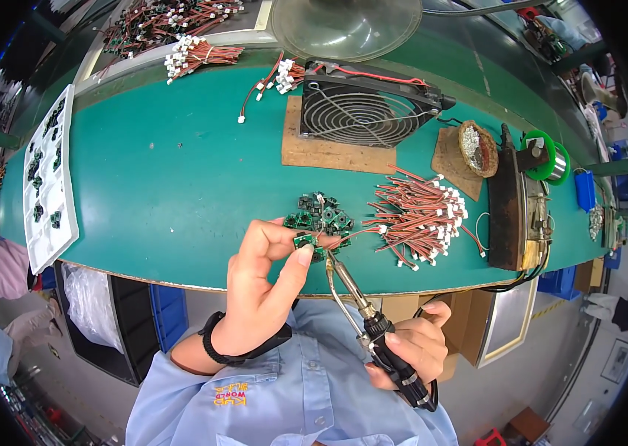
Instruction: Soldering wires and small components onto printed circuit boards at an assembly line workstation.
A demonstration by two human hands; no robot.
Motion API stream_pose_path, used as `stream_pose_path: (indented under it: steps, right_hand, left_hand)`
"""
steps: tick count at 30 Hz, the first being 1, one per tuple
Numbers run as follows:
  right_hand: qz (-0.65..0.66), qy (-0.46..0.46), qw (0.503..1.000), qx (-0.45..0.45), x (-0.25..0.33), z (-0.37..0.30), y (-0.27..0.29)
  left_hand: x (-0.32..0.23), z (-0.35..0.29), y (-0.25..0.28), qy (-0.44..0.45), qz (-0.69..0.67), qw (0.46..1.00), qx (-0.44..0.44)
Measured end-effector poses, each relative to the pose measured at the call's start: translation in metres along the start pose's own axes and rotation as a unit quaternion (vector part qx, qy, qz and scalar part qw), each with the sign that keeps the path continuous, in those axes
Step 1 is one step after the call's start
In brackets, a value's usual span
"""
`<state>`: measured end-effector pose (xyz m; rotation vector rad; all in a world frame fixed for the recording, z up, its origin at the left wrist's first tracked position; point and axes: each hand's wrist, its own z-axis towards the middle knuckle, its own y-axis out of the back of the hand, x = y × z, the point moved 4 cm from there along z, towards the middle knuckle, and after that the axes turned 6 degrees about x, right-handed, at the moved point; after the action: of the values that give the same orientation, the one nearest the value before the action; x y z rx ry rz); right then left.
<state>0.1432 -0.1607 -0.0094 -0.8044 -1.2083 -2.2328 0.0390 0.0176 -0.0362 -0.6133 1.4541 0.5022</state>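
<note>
Between thumb and forefinger, my left hand [260, 282] pinches a small green circuit board [303, 240] above the table's near edge. My right hand [419, 348] is wrapped round the black handle of a soldering iron [378, 331], which has a thin metal tube running along its shaft. The iron's tip points up at the held board and is right by it; whether they touch I cannot tell. A red-and-black wire lead [358, 233] with a white connector reaches to the board. Just beyond my left fingers lies a heap of small circuit boards [329, 212].
To the right sits a pile of wire leads [421, 219]. Behind stands a fan with a wire guard [362, 117]. A round tip-cleaning dish [477, 149], a soldering station [505, 212] and a green solder spool [551, 157] are at right. A white tray [50, 215] holds boards at left.
</note>
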Motion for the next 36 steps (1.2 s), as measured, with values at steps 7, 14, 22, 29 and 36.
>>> stream_pose_path:
  steps: [7,14,22,29,36]
  right_hand:
    - [0.0,0.007,1.0,-0.016,-0.002,-0.0027,-0.002]
    - [-0.004,0.005,1.0,-0.019,-0.002,-0.0033,-0.0013]
    - [-0.003,0.001,1.0,-0.01,-0.0013,-0.0021,-0.0005]
    - [0.004,0.002,1.0,-0.007,-0.0017,-0.002,-0.0003]
    - [0.017,0.002,1.0,-0.008,-0.0012,-0.0022,0.0011]
  left_hand:
    - [-0.0031,0.0025,0.001,-0.041,0.048,0.998,0.016]
    - [-0.0041,0.0035,-0.0002,-0.043,0.059,0.997,0.021]
    - [-0.0033,0.0026,-0.0001,-0.054,0.09,0.994,0.022]
    - [-0.0042,0.0023,-0.0007,-0.054,0.09,0.994,0.021]
    - [-0.0061,0.0023,-0.0027,-0.055,0.083,0.995,0.014]
